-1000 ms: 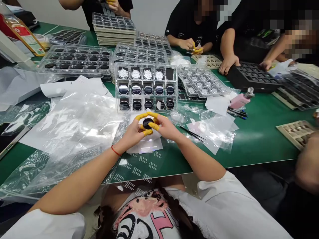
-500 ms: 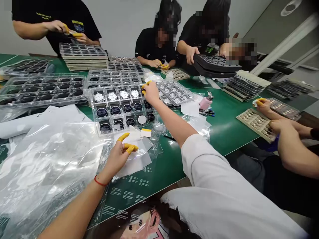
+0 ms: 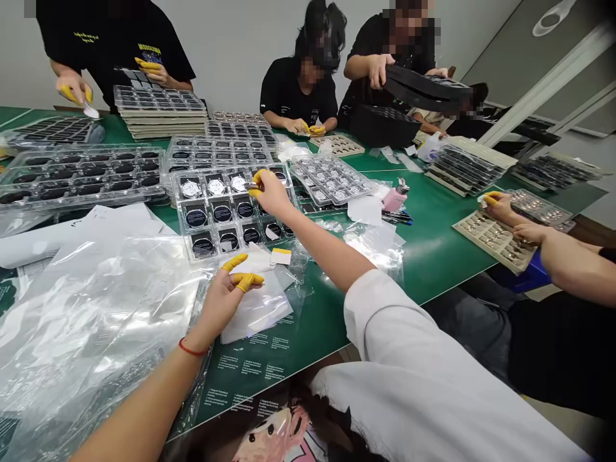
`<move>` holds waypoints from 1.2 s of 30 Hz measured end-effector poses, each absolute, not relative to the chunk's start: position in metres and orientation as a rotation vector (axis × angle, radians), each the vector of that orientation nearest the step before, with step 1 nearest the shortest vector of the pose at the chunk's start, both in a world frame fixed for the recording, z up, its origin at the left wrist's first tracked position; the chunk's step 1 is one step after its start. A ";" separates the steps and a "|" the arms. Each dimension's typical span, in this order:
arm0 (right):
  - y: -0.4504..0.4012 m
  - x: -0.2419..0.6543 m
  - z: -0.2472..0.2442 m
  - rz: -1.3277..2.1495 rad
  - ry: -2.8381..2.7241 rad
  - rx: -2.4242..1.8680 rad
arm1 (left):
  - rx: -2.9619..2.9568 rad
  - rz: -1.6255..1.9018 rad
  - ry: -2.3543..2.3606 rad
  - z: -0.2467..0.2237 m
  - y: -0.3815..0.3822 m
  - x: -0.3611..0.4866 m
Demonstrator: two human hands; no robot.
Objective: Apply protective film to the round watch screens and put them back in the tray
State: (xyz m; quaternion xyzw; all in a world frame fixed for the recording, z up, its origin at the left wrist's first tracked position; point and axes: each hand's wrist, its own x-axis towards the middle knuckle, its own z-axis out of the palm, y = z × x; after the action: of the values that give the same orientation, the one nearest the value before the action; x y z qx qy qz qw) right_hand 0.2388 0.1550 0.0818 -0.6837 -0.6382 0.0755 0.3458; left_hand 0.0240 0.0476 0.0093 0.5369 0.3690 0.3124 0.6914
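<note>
My right hand point(image 3: 270, 194), in yellow finger cots, is over the top row of a clear plastic tray point(image 3: 181, 221). Its fingers pinch a thin, dark-edged disc point(image 3: 251, 186), seen nearly edge-on. Silver-white discs point(image 3: 216, 186) sit in that row, and the hand hides part of it. Dark round pieces with printed lines point(image 3: 222, 213) fill much of the lower rows. My left hand point(image 3: 222, 295), also in yellow cots, hovers by white sheets point(image 3: 262, 311) with its fingers apart and nothing in them. Near it lies a small white-and-yellow pad point(image 3: 281, 256).
Clear plastic bags point(image 3: 110, 301) cover the left front. More filled trays point(image 3: 81, 173) stand behind, along with a tray stack point(image 3: 161, 115). A pink bottle point(image 3: 395, 196) and pens point(image 3: 398, 217) lie right. Co-workers sit around the green table point(image 3: 433, 256); one lifts a black tray point(image 3: 426, 90).
My right hand has moved left from the tray's right edge, with a disc now visible in its fingers. My left hand has barely moved. Across the table, a co-worker has raised the black tray.
</note>
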 end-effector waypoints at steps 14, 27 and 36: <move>0.003 0.204 0.028 0.857 -1.695 -1.413 | 1.542 0.596 0.691 0.000 0.042 0.024; 0.012 0.272 0.039 0.372 -1.677 -2.134 | 1.565 0.617 0.903 0.009 0.045 0.026; 0.043 0.228 0.002 0.313 -2.035 -1.921 | 1.420 0.493 0.656 0.013 0.034 0.026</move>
State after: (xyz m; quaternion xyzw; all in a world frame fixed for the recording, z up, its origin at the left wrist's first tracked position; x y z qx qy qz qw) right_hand 0.2283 0.0432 0.0024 -0.6731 -0.7131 0.1096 0.1623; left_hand 0.0261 0.0343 0.0128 0.6329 0.2924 0.2197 0.6824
